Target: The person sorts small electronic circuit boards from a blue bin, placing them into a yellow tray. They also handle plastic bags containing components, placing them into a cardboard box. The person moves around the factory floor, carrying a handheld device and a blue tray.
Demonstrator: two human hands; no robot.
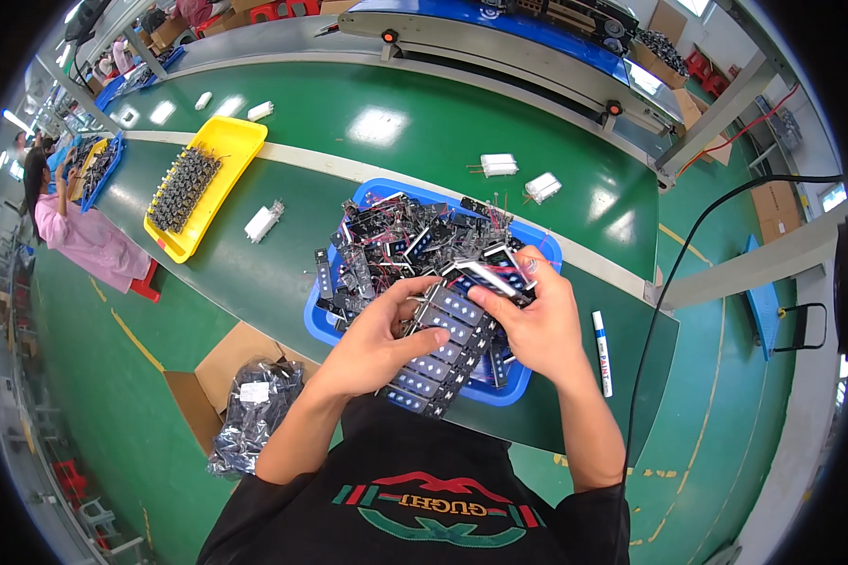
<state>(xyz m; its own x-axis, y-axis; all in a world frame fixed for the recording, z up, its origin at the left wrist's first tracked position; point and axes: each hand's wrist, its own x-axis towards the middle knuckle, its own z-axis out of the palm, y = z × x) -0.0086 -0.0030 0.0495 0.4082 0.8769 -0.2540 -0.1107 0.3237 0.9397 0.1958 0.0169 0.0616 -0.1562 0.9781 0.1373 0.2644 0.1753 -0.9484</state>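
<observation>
My left hand (pixel 372 344) is closed on a black circuit-board panel (pixel 428 365) with rows of small white spots, its thumb lying across the top face. The panel slants over the near side of a blue tray (pixel 313 322). At the panel's far end, my right hand (pixel 545 325) pinches a small black board with a bright pale edge (pixel 485 276). The fingers partly cover this piece, so whether it touches the panel is unclear. Beneath both hands, the tray is heaped with loose black boards (pixel 386 235) and thin red and black wires.
A white paint marker (pixel 602 356) lies right of the tray, beside a hanging black cable (pixel 643 377). Leftward are a white part (pixel 264 221) and a yellow tray (pixel 243 141) of dark components. An open carton (pixel 190 407) holds a silvery bag (pixel 254 414). A person (pixel 89 235) sits far left.
</observation>
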